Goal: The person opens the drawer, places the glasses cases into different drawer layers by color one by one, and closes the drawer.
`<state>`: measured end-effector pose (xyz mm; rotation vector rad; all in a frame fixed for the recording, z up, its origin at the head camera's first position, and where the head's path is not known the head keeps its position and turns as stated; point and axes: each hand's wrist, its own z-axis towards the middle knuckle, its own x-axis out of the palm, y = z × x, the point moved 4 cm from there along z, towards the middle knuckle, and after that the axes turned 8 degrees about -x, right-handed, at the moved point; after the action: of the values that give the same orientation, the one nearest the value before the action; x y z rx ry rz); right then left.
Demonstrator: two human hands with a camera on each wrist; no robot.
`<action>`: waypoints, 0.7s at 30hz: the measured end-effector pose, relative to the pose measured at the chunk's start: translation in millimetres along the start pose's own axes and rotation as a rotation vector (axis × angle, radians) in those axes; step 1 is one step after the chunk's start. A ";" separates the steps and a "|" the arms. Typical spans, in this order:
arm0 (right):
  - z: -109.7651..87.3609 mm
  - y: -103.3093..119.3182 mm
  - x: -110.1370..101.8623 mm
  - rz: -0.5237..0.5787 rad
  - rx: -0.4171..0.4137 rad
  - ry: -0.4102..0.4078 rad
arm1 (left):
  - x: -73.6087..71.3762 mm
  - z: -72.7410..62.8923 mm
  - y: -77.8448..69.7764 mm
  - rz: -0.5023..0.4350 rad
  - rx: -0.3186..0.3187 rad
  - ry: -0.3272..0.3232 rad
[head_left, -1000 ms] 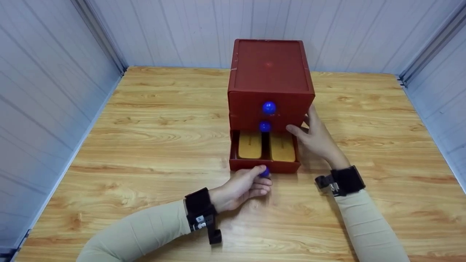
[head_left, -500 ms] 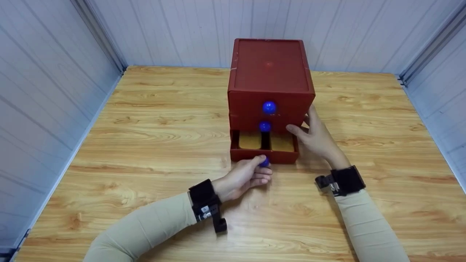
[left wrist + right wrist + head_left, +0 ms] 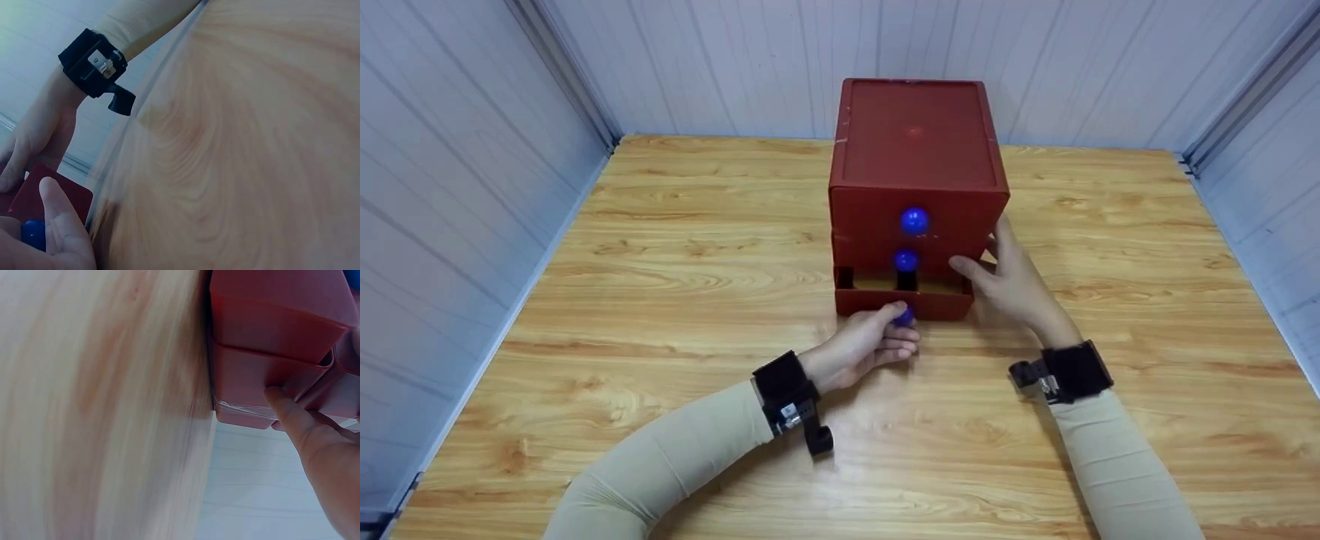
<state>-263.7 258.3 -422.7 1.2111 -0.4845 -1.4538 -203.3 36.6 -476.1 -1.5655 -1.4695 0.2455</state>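
A red cabinet [image 3: 919, 142] of stacked drawers, with blue round knobs on their fronts, stands at the back of the table. Its bottom drawer [image 3: 861, 302] is pulled partly out. Inside it, thin strips of two yellow objects [image 3: 877, 284] show; the rest of them is hidden. My left hand [image 3: 859, 349] pinches that drawer's blue knob [image 3: 34, 235] between thumb and fingers. My right hand [image 3: 1020, 292] rests against the cabinet's right side, thumb on the front face. In the right wrist view a straight finger [image 3: 295, 419] touches the red side.
The wood-grain table [image 3: 675, 247] reaches back to pale panelled walls [image 3: 720, 67] behind and on both sides. Two more blue knobs, an upper one [image 3: 914, 221] and a middle one [image 3: 906, 260], stick out above the left hand.
The bottom drawer has slid back into the cabinet, away from me, with the left hand on its knob. Less of the yellow objects shows. The right hand has stayed in place.
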 end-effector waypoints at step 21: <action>-0.1 -0.4 -0.3 0.011 0.002 -0.001 | -6.8 18.9 -17.1 -0.019 0.001 0.003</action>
<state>-263.8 258.8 -423.0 1.2073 -0.4931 -1.4450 -229.7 37.1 -476.9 -1.5500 -1.4806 0.2325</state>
